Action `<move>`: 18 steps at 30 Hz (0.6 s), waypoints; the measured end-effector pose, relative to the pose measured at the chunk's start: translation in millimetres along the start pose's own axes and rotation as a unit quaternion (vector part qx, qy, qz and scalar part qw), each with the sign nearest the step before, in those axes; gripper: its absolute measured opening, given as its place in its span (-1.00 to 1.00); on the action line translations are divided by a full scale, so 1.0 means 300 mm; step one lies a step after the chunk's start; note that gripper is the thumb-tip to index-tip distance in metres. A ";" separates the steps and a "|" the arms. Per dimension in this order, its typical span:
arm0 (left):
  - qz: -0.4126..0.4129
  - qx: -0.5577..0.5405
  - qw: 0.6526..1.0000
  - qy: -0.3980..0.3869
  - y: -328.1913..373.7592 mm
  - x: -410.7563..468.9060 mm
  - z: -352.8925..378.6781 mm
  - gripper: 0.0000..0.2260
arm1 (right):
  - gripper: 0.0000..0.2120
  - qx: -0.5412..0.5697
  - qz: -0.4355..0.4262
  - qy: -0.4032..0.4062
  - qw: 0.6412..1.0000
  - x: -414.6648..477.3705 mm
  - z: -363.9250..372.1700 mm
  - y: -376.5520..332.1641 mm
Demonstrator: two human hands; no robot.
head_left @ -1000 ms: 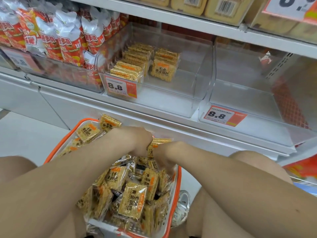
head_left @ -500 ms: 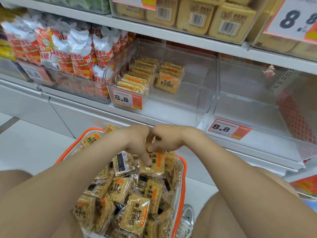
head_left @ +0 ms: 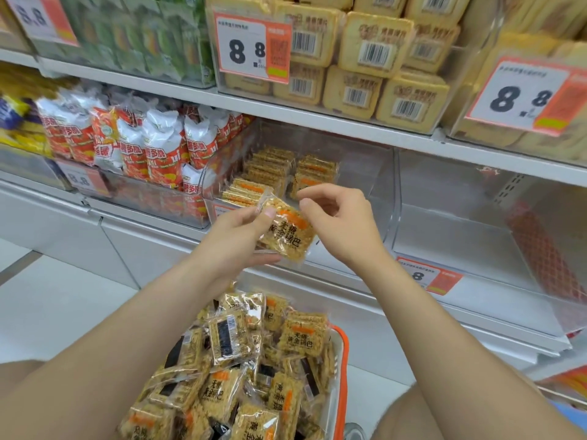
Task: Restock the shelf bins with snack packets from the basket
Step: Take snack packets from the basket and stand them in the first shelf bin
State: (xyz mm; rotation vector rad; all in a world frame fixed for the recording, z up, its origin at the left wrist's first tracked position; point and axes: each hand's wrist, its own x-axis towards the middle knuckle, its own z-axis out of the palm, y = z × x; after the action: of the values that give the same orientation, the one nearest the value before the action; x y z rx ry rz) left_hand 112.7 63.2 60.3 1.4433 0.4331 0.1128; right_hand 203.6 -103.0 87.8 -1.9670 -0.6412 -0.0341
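My left hand (head_left: 239,238) grips a clear snack packet (head_left: 284,235) of golden rice crackers with an orange stripe, thumb on top and fingers beneath. My right hand (head_left: 338,223) pinches the packet's upper right edge between thumb and forefinger. The packet hangs just in front of a clear shelf bin (head_left: 365,188) that holds two short rows of the same packets (head_left: 270,173) at its left. Below, the orange-rimmed basket (head_left: 342,369) is heaped with several more packets (head_left: 241,376).
To the right stands an empty clear bin (head_left: 460,236) with an 8.8 price tag (head_left: 427,277). Left of the cracker bin is a bin of red and white bags (head_left: 149,147). The shelf above carries yellow boxed cakes (head_left: 374,58). My bare knees flank the basket.
Both hands have risen out of the basket with one packet and carried it up to the front of the cracker bin. The view has tilted upward.
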 end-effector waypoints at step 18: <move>0.243 0.373 0.875 0.190 0.070 0.058 0.001 -0.86 | -0.66 0.037 0.100 0.103 0.989 0.173 -0.013 0.044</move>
State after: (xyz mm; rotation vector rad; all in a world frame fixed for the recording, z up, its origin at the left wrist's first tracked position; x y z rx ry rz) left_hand 132.5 71.7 77.0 2.2945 0.4419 0.7100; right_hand 254.9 -88.8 94.0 -1.9152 -0.3055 -0.0879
